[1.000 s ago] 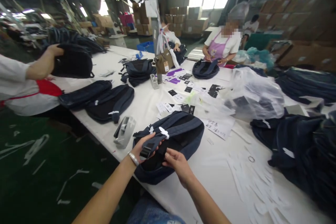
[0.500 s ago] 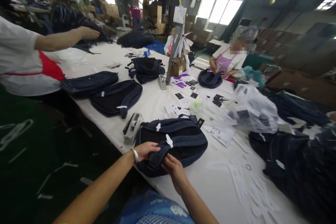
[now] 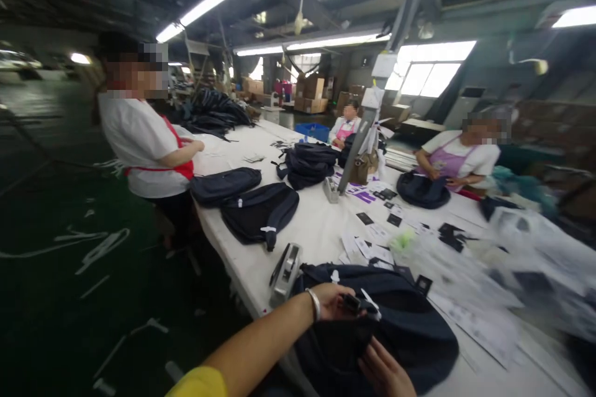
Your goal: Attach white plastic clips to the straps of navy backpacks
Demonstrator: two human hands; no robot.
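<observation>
A dark navy backpack (image 3: 405, 329) lies on the white table (image 3: 321, 229) right in front of me. My left hand (image 3: 335, 303), with a silver bracelet at the wrist, is closed around the backpack's strap and a black buckle (image 3: 354, 305) with a white tag. My right hand (image 3: 386, 375) rests low on the backpack's near side at the bottom of the view, fingers curled against the fabric. A grey tape dispenser (image 3: 285, 273) stands just left of the backpack.
Two more navy backpacks (image 3: 261, 214) lie further along the table's left edge beside a person in a white shirt and red apron (image 3: 144, 142). Black and white tags (image 3: 372, 242) and clear plastic bags (image 3: 535, 260) litter the table. Two seated people work at the far side.
My view has swung up and to the left. The backpack has come closer to me, and my left hand now grips the strap buckle higher up. The person at left has drawn the arms back in.
</observation>
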